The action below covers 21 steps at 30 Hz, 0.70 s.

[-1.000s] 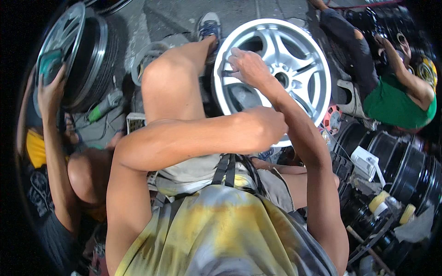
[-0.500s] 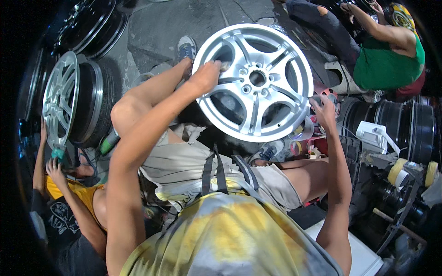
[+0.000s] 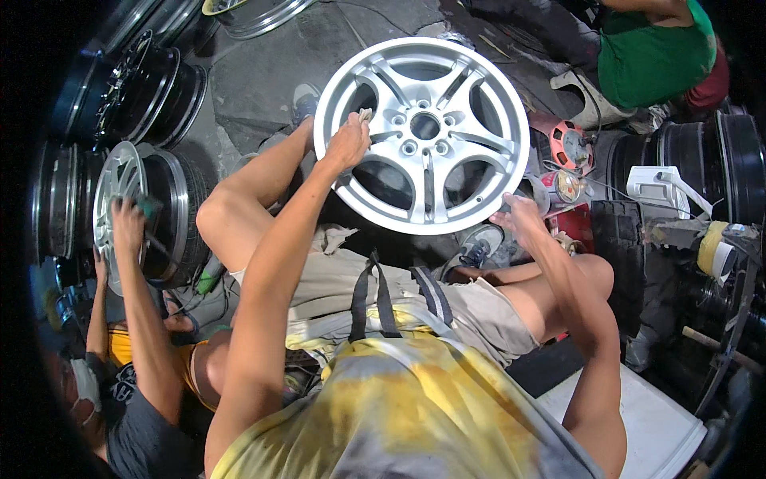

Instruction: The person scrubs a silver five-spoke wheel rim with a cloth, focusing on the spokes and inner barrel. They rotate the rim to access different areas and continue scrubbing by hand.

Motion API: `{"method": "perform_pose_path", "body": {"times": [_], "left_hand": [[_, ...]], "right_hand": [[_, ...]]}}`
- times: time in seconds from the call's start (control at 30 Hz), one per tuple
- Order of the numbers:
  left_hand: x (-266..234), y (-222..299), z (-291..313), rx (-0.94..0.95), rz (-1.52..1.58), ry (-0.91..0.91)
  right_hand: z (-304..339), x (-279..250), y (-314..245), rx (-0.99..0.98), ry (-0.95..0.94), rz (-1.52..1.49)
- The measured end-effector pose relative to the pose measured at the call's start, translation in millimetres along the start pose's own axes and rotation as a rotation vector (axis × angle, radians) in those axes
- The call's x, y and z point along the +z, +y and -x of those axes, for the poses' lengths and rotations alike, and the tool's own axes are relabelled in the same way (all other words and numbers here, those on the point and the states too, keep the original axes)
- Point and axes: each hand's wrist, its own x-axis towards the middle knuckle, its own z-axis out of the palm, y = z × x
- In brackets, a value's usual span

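A silver multi-spoke wheel rim [image 3: 424, 180] lies face up in front of my knees. My left hand [image 3: 348, 144] is closed at its left side, pinching a small, folded, beige pad [image 3: 365, 115] against a spoke. I cannot make out whether the pad is cloth or abrasive paper. At the lower right edge of the rim, my right hand [image 3: 523, 219] grips the outer lip with bent fingers. The rim's five-hole centre faces up, and dark gaps show between the spokes.
At left, another person's hand [image 3: 128, 227] works on a silver wheel [image 3: 120, 184] beside a tyre. Black rims [image 3: 148, 88] stack behind it. A person in a green top [image 3: 658, 60] sits at upper right. A red round-ended tool [image 3: 571, 148] and white device [image 3: 658, 191] lie at right.
My right hand has shifted down along the rim's edge, while my left hand stays at the left spokes with the pad. The neighbour's hand has moved up onto the other wheel's face.
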Motion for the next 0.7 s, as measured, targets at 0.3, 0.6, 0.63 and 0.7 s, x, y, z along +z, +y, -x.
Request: {"method": "perform_pose_path", "body": {"times": [0.3, 0.6, 0.63, 0.7], "left_hand": [[62, 33, 67, -0.153, 0.129, 0.071], [39, 92, 113, -0.065, 0.36, -0.175], [14, 93, 107, 0.01, 0.402, -0.162], [-35, 94, 98, 0.061, 0.472, -0.282]], "right_hand": [[-138, -47, -53, -0.479, 0.447, 0.416], [-88, 91, -156, -1.296, 0.143, 1.118], [-77, 118, -156, -1.291, -0.012, 1.073], [-74, 165, -155, -1.494, -0.186, 1.163]]}}
